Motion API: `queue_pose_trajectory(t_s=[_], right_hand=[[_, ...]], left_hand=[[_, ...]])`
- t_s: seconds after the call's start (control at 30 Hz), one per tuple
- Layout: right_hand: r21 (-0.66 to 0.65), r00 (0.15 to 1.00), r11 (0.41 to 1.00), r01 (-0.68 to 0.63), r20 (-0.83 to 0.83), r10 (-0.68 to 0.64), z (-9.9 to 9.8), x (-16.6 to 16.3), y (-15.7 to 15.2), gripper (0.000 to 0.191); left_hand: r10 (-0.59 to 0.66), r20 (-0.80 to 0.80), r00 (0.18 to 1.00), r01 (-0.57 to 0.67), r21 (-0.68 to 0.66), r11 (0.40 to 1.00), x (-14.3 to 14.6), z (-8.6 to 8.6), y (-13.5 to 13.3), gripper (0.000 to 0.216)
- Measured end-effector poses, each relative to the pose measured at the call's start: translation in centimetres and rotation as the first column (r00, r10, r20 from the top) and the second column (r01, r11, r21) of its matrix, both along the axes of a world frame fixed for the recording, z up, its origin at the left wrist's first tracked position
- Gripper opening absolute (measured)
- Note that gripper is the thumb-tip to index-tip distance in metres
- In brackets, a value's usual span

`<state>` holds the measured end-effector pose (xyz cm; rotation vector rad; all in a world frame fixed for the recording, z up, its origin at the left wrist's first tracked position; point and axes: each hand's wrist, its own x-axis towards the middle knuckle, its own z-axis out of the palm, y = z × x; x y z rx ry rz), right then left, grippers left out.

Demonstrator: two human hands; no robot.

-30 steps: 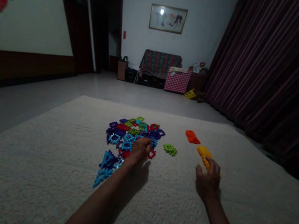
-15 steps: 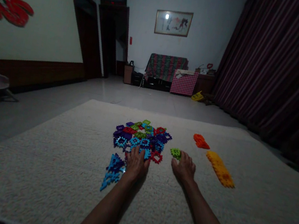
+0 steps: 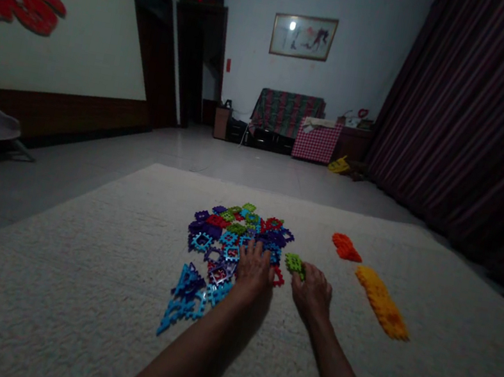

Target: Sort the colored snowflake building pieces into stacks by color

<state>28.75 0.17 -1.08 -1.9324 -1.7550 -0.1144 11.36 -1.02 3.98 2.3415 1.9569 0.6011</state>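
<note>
Pile of thin, toothed plastic interlocking tiles, blue/purple/red/green [image 3: 233, 237], sits mid-rug on the shaggy cream rug [image 3: 69, 286]. Left hand [image 3: 254, 270] lies flat at the pile's 5 o'clock, fingers spread, gripping nothing. Right hand [image 3: 314, 294] fingertips touch the small green toothed tile [image 3: 293, 263]; grip unclear. Tiles look light, stiff; pinch by edges. Orange and yellow tile strips at 3 o'clock.

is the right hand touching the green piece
Touching. The head view shows the right hand with its fingertips lying on the near edge of the green piece, no carpet visible between them.
</note>
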Motion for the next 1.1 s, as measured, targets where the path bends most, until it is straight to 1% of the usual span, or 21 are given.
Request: queue_pose_trajectory(t_s=[0.07, 0.13, 0.2, 0.27, 0.33, 0.4, 0.5, 0.57, 0.6, 0.63, 0.7, 0.77, 0.83, 0.9, 0.97, 1.03, 1.1], right_hand=[[0.007, 1.000, 1.000, 0.003, 0.000, -0.003, -0.1, 0.1, 0.0, 0.033], [0.012, 1.000, 1.000, -0.003, 0.004, 0.002, -0.2, 0.2, 0.0, 0.033], [0.021, 1.000, 1.000, -0.007, 0.006, 0.007, -0.2, 0.3, 0.0, 0.034], [0.036, 1.000, 0.999, -0.006, 0.004, 0.005, -0.3, 0.3, 0.0, 0.033], [0.055, 1.000, 0.998, -0.006, 0.000, 0.006, -0.4, 0.3, 0.0, 0.032], [0.075, 1.000, 0.997, -0.012, -0.003, 0.012, -0.5, 0.3, 0.1, 0.031], [0.098, 1.000, 0.995, -0.015, -0.010, 0.016, -0.6, 0.3, 0.1, 0.030], [0.108, 0.999, 0.993, -0.046, -0.009, 0.047, -0.8, 0.4, 0.1, 0.029], [0.113, 0.997, 0.991, -0.074, -0.005, 0.075, -1.0, 0.4, 0.1, 0.029], [0.118, 0.995, 0.988, -0.102, 0.000, 0.102, -1.2, 0.5, 0.2, 0.030], [0.137, 0.991, 0.981, -0.135, 0.012, 0.135, -1.6, 0.6, 0.4, 0.031], [0.154, 0.990, 0.978, -0.138, 0.022, 0.136, -1.9, 0.6, 0.8, 0.031], [0.153, 0.990, 0.978, -0.140, 0.019, 0.138, -2.0, 0.7, 1.7, 0.032], [0.142, 0.989, 0.979, -0.145, -0.004, 0.147, -2.1, 0.7, 2.9, 0.031], [0.151, 0.986, 0.977, -0.147, -0.050, 0.156, -2.2, 0.9, 4.5, 0.032], [0.194, 0.978, 0.968, -0.156, -0.107, 0.179, -2.3, 1.2, 6.3, 0.034], [0.268, 0.962, 0.949, -0.168, -0.163, 0.217, -2.1, 1.4, 8.0, 0.037]], left_hand=[[-0.059, -0.046, 0.997, 0.058, -0.036, 0.998, 1.3, 0.9, 0.6, 0.038], [-0.118, -0.073, 0.990, 0.111, -0.100, 0.989, 2.2, 1.4, 1.1, 0.039], [-0.172, -0.066, 0.983, 0.159, -0.162, 0.974, 2.8, 1.3, 1.3, 0.041], [-0.200, -0.032, 0.979, 0.192, -0.172, 0.966, 2.8, 0.7, 1.4, 0.044], [-0.187, 0.005, 0.982, 0.186, -0.147, 0.971, 2.5, -0.2, 1.4, 0.044], [-0.129, 0.035, 0.991, 0.132, -0.122, 0.984, 1.9, -1.3, 1.4, 0.045], [0.038, 0.054, 0.998, -0.036, -0.040, 0.999, 1.0, -2.7, 1.7, 0.047], [0.137, 0.071, 0.988, -0.138, 0.023, 0.990, 0.5, -3.3, 2.0, 0.046], [0.162, 0.081, 0.984, -0.165, 0.039, 0.986, 0.4, -3.4, 2.2, 0.044], [0.168, 0.092, 0.982, -0.173, 0.046, 0.984, 0.4, -3.5, 2.5, 0.042], [0.144, 0.108, 0.984, -0.150, 0.045, 0.988, 0.7, -3.4, 3.2, 0.042], [0.095, 0.109, 0.990, -0.099, 0.030, 0.995, 1.1, -3.0, 4.1, 0.046], [0.051, 0.097, 0.994, -0.050, -0.014, 0.999, 1.4, -2.5, 5.2, 0.050], [0.024, 0.077, 0.997, -0.018, -0.076, 0.997, 1.3, -2.0, 6.1, 0.052], [0.019, 0.056, 0.998, -0.013, -0.105, 0.994, 0.9, -1.7, 6.5, 0.054], [0.017, 0.052, 0.999, -0.012, -0.094, 0.995, 0.3, -1.6, 6.6, 0.050], [0.014, 0.075, 0.997, -0.008, -0.074, 0.997, -0.2, -1.5, 6.5, 0.043]])
